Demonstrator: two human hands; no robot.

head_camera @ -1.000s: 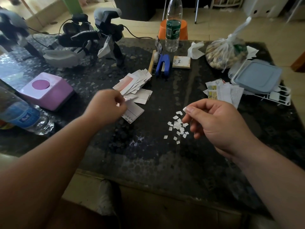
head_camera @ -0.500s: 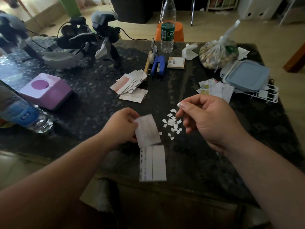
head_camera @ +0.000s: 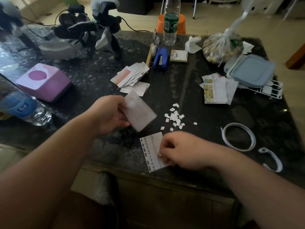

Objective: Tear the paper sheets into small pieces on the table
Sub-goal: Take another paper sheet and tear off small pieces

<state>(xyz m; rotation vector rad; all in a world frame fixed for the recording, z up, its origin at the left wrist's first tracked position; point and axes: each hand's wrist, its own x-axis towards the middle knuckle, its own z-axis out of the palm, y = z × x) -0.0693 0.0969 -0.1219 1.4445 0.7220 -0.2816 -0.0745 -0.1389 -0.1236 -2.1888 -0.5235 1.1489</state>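
Note:
My left hand [head_camera: 109, 115] holds a blurred white paper slip [head_camera: 140, 111] above the dark table [head_camera: 189, 83]. My right hand [head_camera: 183, 150] pinches the right edge of a printed slip [head_camera: 151, 151] that lies near the table's front edge. A small heap of torn white bits [head_camera: 175, 117] lies between and beyond the two hands. A stack of pink-and-white slips [head_camera: 130, 76] sits farther back, left of centre. Another stack of printed sheets [head_camera: 216, 90] lies at the right.
A pink box [head_camera: 43, 82] and a lying water bottle [head_camera: 21, 106] are at the left. A blue stapler [head_camera: 160, 59], upright bottle [head_camera: 170, 22], tied bag [head_camera: 222, 47] and blue lidded container [head_camera: 250, 71] stand at the back. Curled paper strips [head_camera: 238, 138] lie at the right.
My left hand carried slips from the stack toward me. The two joined slips are now apart, one raised in the left hand. My right hand dropped from above the heap onto the lower slip.

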